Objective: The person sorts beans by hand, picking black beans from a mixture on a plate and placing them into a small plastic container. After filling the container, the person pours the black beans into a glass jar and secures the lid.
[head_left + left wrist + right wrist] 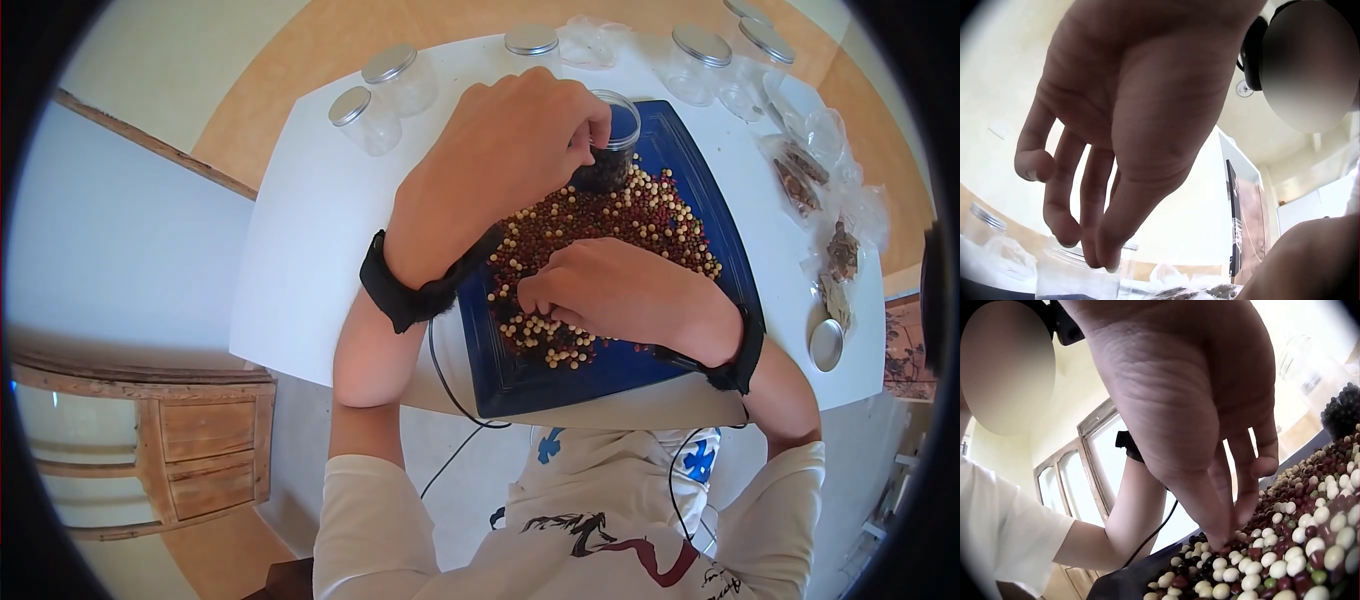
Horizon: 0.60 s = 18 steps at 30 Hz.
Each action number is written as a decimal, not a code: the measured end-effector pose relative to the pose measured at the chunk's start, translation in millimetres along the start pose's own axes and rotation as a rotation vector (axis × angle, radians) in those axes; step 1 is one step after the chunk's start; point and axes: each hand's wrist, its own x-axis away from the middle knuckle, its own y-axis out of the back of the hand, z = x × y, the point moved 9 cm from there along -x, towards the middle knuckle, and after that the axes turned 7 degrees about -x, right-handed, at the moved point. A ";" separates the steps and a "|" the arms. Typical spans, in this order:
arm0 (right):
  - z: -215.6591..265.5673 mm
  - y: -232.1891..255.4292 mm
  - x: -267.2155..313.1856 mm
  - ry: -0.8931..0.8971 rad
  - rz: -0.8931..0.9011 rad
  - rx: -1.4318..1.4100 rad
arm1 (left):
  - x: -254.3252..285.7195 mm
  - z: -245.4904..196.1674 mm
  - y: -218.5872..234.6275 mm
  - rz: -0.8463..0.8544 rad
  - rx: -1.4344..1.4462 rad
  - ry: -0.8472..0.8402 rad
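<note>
A blue tray (pixel 735 250) bears a wide layer of mixed beans (pixel 640 215) in cream, dark red, green and black. At its far end stands an open clear jar (pixel 628 135) with black beans (pixel 1342 412) in the bottom. My left hand (pixel 510 145) hangs over the jar, thumb and fingertips close together above its mouth in the left wrist view. Palm down over the near part of the tray, my right hand (pixel 630 295) reaches into the beans, thumb and index fingertips meeting at their surface. I cannot tell whether either hand's fingertips pinch a bean.
Lidded clear jars (pixel 400 80) stand along the white table's (pixel 300 250) far edge. On the right lie plastic bags (pixel 800 180) of dried brown pieces and a loose silver lid (pixel 827 345). Black cables (pixel 440 365) run down from the wristbands past the near edge.
</note>
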 end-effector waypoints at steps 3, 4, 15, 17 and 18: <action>1.4 -1.1 0.5 0.028 0.004 0.003 | 4.9 -0.9 -4.7 0.093 -0.015 0.004; 0.1 -0.2 1.0 0.004 0.016 0.037 | 8.0 -0.1 -8.4 0.147 -0.017 0.006; 20.1 92.2 12.9 -0.056 -0.129 -0.101 | 43.4 -1.2 -57.3 0.461 0.167 -0.061; 19.9 120.1 20.4 -0.075 -0.395 0.028 | 54.1 -1.9 -73.7 0.679 0.094 0.062; 20.3 127.1 22.3 -0.089 -0.484 0.089 | 50.5 -5.0 -76.5 0.678 0.093 0.060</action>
